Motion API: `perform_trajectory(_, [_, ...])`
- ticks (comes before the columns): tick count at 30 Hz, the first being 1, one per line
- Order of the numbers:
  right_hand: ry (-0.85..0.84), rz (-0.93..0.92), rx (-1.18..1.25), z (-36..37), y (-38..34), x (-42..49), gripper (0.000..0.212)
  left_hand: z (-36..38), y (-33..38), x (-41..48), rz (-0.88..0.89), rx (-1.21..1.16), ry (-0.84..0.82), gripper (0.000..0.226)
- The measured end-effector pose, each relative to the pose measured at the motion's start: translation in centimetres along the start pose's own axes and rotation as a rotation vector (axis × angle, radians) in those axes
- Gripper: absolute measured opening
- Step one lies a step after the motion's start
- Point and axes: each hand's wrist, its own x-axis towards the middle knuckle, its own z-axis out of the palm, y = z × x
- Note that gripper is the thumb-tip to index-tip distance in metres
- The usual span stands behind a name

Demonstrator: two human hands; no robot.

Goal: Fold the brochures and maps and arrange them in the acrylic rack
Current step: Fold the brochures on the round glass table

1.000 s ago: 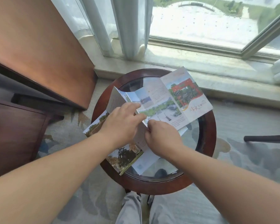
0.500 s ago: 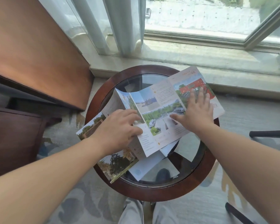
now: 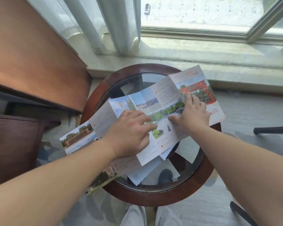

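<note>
A long multi-panel brochure (image 3: 167, 93) with photos and text lies spread out across the round glass-topped table (image 3: 183, 191). My left hand (image 3: 131, 132) presses flat on its left middle panels, fingers apart. My right hand (image 3: 193, 114) presses flat near the red-photo panel on the right, index finger pointing up along a crease. A second brochure (image 3: 77, 139) with a building photo sticks out beneath, overhanging the table's left edge. A white folded sheet (image 3: 137, 176) shows under the front edge. No acrylic rack is in view.
A wooden cabinet (image 3: 31, 59) stands to the left, a stone window sill (image 3: 186, 53) and sheer curtains (image 3: 104, 25) behind the table. A dark chair leg (image 3: 273, 129) reaches in at the right. My knees (image 3: 150, 216) are below the table's front rim.
The brochure has been opened out flat from a partly folded state. My right hand moved from the centre to the right panel, then drew back slightly; my left hand stayed pressing the left panels.
</note>
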Motion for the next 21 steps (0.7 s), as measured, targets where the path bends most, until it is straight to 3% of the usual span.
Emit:
perform_trajectory(2, [0.062, -0.023, 0.015, 0.0, 0.2, 0.0, 0.091, 0.8, 0.4, 0.7, -0.019, -0.021, -0.033, 0.039])
perform_trajectory(5, [0.127, -0.082, 0.093, -0.3, 0.7, 0.1, 0.033, 1.8, 1.2, 2.1, -0.089, -0.038, -0.096, 0.045])
perform_trajectory(7, [0.152, -0.109, 0.142, -1.0, 1.1, -0.3, 0.010, 2.1, 1.8, 2.9, -0.118, -0.043, -0.089, 0.047])
perform_trajectory(11, [0.207, -0.153, 0.264, -3.5, 0.9, -2.8, 0.024, 0.6, 3.5, 4.6, -0.255, -0.229, -0.037, 0.045])
perform_trajectory(16, [0.242, -0.319, 0.457, -7.0, -1.9, -8.8, 0.017, -4.9, 5.7, 7.4, -0.686, -0.748, 0.078, 0.059])
perform_trajectory(19, [0.203, -0.469, 0.535, -9.0, -4.3, -12.2, 0.011, -8.9, 5.9, 8.0, -0.880, -0.850, 0.214, 0.035])
perform_trajectory(21, [0.130, -0.535, 0.647, -10.5, -5.1, -13.6, 0.015, -11.7, 5.7, 7.2, -0.920, -0.857, 0.292, 0.024])
